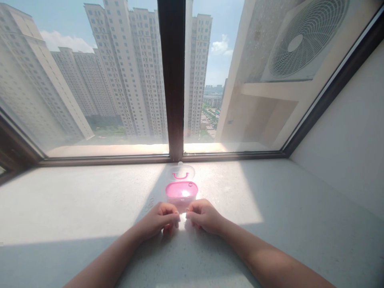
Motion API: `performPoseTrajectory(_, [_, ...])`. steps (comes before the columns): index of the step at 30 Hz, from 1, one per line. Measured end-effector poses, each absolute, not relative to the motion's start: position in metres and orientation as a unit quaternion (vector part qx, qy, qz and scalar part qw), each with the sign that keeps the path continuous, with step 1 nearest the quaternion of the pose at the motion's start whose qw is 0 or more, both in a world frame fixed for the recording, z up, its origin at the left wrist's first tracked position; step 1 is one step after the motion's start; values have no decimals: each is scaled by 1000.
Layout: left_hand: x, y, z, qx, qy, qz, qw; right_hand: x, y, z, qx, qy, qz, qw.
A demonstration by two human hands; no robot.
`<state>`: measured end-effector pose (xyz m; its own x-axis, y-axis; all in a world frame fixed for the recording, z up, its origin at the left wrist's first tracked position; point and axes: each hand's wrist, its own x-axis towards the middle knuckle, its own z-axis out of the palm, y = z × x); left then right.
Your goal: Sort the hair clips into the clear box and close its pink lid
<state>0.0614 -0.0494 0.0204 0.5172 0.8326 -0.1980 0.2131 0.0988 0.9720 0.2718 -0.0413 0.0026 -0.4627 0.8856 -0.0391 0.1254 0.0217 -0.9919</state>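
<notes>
A pink oval box (174,191) stands open on the white sill, with its clear lid (171,169) tipped back toward the window. The lid carries a pink handle (180,177). A small dark ring shape (190,184) shows at the box's far right inside. Just in front of the box, my left hand (162,218) and my right hand (205,216) face each other, a small gap apart. Both have thumb and fingers pinched together. Small pale bits show at the fingertips, too small to name. Left of the box lie small pale loops (150,203).
Behind the box runs the dark window frame (105,161), with an upright dark post (172,80) in the middle. A white wall (345,152) bounds the sill (75,204) on the right. Strong sunlight and shadow bands cross the surface.
</notes>
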Motion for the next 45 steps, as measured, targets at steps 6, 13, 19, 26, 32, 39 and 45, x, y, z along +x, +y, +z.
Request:
performPoseTrajectory(6, [61,-49,19,623,422,244,612,273,-42,6,-398,-639,573,323])
performPoseTrajectory(13, [62,-50,21,625,416,244,614,272,-41,5,-396,-634,581,322])
performPoseTrajectory(19, [61,-48,18,625,412,246,616,272,-41,6,-393,-652,563,322])
performPoseTrajectory(26, [62,-49,20,624,421,242,612,272,-41,5,-392,-658,556,322])
performPoseTrajectory(32, [63,-49,22,623,419,243,614,271,-42,5,-389,-658,557,325])
performPoseTrajectory(39, [63,-50,23,625,424,234,612,271,-40,4,-388,-657,559,324])
performPoseTrajectory(45, [62,-50,21,636,415,230,609,271,-41,5,-391,-654,562,322])
